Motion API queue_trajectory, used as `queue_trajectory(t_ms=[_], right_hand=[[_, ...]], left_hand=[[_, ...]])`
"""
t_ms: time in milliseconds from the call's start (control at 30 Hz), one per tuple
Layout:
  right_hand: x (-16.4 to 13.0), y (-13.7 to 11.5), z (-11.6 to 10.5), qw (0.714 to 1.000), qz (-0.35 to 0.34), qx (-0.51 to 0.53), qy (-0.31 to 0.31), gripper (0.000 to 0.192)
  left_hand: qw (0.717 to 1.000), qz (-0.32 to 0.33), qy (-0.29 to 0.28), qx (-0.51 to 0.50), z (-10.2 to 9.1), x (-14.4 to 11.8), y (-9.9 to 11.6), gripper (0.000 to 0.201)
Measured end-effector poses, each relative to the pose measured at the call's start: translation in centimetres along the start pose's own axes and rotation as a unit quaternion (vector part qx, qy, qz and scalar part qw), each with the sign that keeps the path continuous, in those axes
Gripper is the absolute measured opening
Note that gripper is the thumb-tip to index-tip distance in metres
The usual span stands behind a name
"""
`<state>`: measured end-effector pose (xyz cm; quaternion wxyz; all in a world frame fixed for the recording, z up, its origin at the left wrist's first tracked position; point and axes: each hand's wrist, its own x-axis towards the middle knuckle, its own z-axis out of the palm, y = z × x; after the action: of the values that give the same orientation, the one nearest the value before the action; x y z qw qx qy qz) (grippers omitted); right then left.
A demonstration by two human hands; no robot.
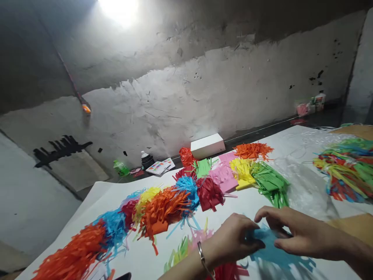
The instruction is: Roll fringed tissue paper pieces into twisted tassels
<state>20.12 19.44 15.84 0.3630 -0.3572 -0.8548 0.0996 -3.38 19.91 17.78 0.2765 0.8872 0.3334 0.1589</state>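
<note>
Lower right of frame: I see left hand (pixel 233 239) and right hand (pixel 294 231) pinching a fringed blue paper piece (pixel 271 249), seemingly steadying it flat on the white sheet (pixel 256 202).

Both forearms enter from the bottom edge and converge at lower centre. Left hand (pixel 233 239): back of hand up, fingers curled inward, thumb and fingertips pinched closed at its right side, bracelet on the wrist. Right hand (pixel 294 229): palm down, fingers extended toward the left and slightly spread, index arched above the pinch point, thumb tucked under. Fingertips of both hands sit just beside each other, nearly touching. Wrists low, roughly level.
</note>
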Motion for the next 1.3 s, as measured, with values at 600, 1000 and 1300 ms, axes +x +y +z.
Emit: queue_trajectory(t_ms=[600,1000,1300], right_hand=[[-14.5,0.3,-3.7,0.948,-0.183,-0.241,0.097,0.044],[-20.9,-2.7,7.7,0.967,-0.152,-0.203,0.031,0.047],[-21.6,-2.8,6.0,0.965,-0.14,-0.223,-0.015,0.061]], left_hand=[[0.97,-0.163,0.135,0.12,7.1,-1.9,1.8,0.036],[0.933,0.112,0.163,0.301,19.7,-10.2,3.3,0.03],[0.971,0.042,0.166,0.165,19.4,-13.0,1.2,0.022]])
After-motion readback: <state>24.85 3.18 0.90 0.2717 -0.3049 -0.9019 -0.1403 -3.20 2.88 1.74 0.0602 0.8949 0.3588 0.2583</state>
